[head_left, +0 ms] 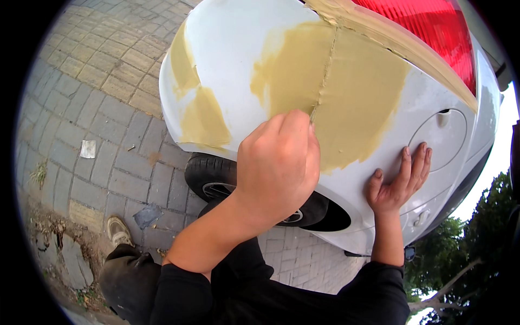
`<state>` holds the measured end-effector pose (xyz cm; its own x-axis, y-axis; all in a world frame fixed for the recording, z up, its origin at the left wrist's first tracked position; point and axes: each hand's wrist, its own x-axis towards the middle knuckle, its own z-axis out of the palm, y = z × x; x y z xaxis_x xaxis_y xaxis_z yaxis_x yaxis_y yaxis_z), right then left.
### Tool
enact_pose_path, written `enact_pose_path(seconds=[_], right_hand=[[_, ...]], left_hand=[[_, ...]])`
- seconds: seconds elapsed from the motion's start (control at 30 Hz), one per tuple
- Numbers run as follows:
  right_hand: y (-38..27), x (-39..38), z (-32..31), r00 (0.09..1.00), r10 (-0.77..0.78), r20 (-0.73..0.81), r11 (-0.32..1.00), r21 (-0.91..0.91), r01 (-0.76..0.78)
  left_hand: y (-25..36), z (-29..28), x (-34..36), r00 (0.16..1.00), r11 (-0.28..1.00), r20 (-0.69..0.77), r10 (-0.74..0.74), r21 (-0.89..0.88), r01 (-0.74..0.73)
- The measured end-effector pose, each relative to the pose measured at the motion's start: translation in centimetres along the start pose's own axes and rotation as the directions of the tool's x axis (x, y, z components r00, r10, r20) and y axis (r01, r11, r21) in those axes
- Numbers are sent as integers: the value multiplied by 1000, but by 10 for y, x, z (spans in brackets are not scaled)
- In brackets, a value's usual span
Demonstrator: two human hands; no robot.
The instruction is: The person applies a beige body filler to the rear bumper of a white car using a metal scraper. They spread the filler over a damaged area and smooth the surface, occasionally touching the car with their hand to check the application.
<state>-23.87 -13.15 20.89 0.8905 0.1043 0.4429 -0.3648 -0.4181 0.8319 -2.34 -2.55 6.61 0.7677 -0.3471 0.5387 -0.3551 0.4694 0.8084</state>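
A white car's rear corner (227,54) carries smeared tan filler (357,108) and a tan patch at its left edge (200,116). A thin seam (327,73) runs down through the larger patch. My left hand (279,162) is closed at the lower end of this seam, its fingertips and whatever they hold mostly hidden behind the knuckles. My right hand (401,179) lies with fingers spread on the white panel, just below the round fuel flap (439,132).
The red tail light (433,30) is at top right. A wheel (208,176) sits under the body. Brick paving (111,130) with scraps and a broken dirt edge (65,254) lies to the left. My shoe (119,233) is at lower left; trees (463,254) stand at right.
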Motion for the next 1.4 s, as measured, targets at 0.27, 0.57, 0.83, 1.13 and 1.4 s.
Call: enact_pose_path(seconds=[0.27,0.57,0.83,1.13,1.4], right_hand=[[0,0,0,1000,2,-1,1000,3,-2],[0,1,0,1000,-3,4,1000,21,3],[-6,-7,-1,997,-45,60,996,76,41],[-5,-12,1,998,-47,43,993,109,43],[-88,-19,-20,943,-23,331,554,790,-264]], left_hand=[[-6,11,-7,991,997,-112,76,-22,-79],[-5,16,-5,991,998,-120,66,7,-65],[-6,17,-1,991,998,-121,61,-23,-64],[0,11,8,998,1000,-69,-7,-10,6],[4,14,9,992,994,-75,-101,-52,97]])
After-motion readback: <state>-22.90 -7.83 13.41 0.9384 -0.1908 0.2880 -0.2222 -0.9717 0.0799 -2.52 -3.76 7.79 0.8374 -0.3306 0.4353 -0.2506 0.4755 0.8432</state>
